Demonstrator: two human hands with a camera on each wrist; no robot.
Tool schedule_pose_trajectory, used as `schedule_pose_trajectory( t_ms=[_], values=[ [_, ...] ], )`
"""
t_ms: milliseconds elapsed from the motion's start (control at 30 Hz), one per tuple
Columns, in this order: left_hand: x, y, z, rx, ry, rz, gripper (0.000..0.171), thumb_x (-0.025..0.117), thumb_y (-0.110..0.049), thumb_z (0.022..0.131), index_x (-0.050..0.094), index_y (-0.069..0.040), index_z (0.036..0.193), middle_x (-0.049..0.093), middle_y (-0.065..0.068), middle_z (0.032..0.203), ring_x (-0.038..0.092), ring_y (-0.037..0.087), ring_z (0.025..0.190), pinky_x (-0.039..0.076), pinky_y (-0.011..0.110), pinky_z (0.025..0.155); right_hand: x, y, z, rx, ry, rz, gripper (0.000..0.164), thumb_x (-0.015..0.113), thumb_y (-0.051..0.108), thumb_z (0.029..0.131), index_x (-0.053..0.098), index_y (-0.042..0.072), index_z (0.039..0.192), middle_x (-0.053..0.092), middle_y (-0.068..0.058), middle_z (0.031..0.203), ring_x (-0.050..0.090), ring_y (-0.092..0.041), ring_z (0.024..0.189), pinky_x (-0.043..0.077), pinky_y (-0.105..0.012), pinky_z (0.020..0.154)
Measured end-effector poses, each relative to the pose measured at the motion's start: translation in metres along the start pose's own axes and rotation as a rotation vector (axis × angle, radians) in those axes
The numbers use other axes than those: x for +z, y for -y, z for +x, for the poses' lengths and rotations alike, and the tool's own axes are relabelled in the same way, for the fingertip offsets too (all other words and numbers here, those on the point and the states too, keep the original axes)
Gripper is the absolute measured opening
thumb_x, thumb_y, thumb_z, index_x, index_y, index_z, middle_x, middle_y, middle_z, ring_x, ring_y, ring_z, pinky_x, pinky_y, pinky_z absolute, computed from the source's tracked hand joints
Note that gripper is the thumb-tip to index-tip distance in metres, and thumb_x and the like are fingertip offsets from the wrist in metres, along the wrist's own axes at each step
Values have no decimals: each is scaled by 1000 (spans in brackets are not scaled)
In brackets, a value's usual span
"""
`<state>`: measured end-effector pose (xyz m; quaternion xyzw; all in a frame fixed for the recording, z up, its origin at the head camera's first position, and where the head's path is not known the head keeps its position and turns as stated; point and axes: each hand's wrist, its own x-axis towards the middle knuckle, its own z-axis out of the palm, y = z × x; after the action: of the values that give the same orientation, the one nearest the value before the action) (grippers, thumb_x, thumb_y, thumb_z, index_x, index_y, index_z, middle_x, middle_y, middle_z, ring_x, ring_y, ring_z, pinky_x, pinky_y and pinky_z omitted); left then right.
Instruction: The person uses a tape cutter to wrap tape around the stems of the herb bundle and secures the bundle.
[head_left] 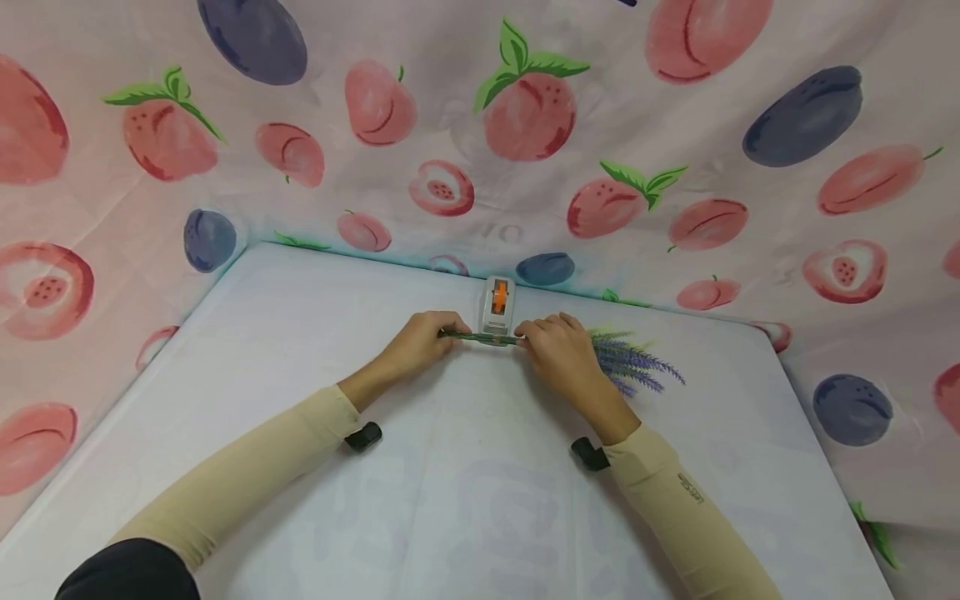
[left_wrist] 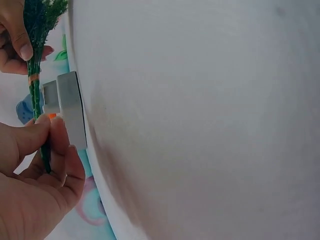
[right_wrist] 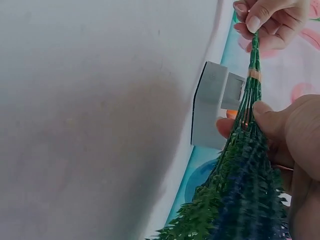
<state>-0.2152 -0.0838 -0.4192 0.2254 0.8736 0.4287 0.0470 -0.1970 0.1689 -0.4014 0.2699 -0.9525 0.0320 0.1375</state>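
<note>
A bunch of lavender with purple flower spikes and green stems is held level between both hands, in front of a small grey box. The left hand pinches the bare stem end between thumb and fingers. Nearer the flowers, the right hand grips the stems, its thumb lying along them in the right wrist view. A tan band wraps the stems between the two hands. The grey box, which looks like a tape dispenser, has an orange part in its top slot and stands just behind the stems.
A white-covered table spreads under the arms. Behind it and at its sides hangs a fruit-print cloth, close behind the grey box. Black wrist mounts sit at both sleeve cuffs.
</note>
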Motion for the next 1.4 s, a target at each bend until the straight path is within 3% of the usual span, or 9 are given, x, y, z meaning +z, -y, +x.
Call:
schedule_pose_trajectory(
  t_ms=[133,233,400,567,667,833,1067,1267,1400],
  values=[
    [0,0,1,-18,9,-30,19,63,2,97,75,-6,110,73,13,109,63,22,83,52,31,72,1,0,4,18,30,-11,15,70,21,98,76,12,109,77,-5,102,70,-29,97,44,-56,106],
    [0,1,2,-18,18,-50,19,61,2,99,74,-4,111,73,15,104,64,23,80,51,27,67,1,1,5,17,32,-30,20,76,26,93,75,11,106,77,-5,98,69,-29,94,46,-54,105],
    [0,1,4,-5,25,-49,23,54,4,102,72,1,114,73,16,92,65,21,76,53,27,65,3,3,7,-53,-59,-121,28,87,28,82,73,7,94,73,-8,84,68,-28,82,51,-50,98],
    [0,3,6,-24,36,-50,22,54,0,103,72,3,115,72,17,90,67,22,76,56,28,68,8,3,10,-83,-81,-148,20,85,22,85,76,6,94,63,-8,86,67,-26,78,56,-45,88],
    [0,3,7,-19,32,-1,22,54,-2,103,73,2,114,73,15,93,67,22,82,56,32,76,8,3,11,-98,-79,-118,17,83,17,86,78,6,97,61,-9,86,66,-25,77,57,-42,82],
    [2,1,11,33,-18,155,19,60,-1,100,76,2,110,69,14,100,63,25,97,52,39,90,9,1,12,-106,-73,-68,25,82,13,86,74,4,109,71,-10,94,69,-25,81,58,-42,80],
    [5,-1,16,67,-29,235,21,62,4,97,78,1,110,69,13,95,65,25,94,54,38,86,10,-2,15,-75,-66,-51,30,77,11,89,70,5,118,74,-10,87,69,-26,74,57,-42,72],
    [6,-5,20,44,-6,252,34,63,6,95,73,-6,125,74,10,109,67,21,96,54,39,91,9,-3,17,-60,-50,-19,29,78,14,91,70,6,118,73,-9,84,69,-26,72,57,-42,69],
    [6,-9,23,80,-5,309,37,65,4,94,71,-9,128,74,8,108,68,20,98,54,41,92,10,-3,18,-36,-24,16,29,77,16,92,71,6,118,72,-9,84,67,-24,71,56,-40,63]
  ],
)
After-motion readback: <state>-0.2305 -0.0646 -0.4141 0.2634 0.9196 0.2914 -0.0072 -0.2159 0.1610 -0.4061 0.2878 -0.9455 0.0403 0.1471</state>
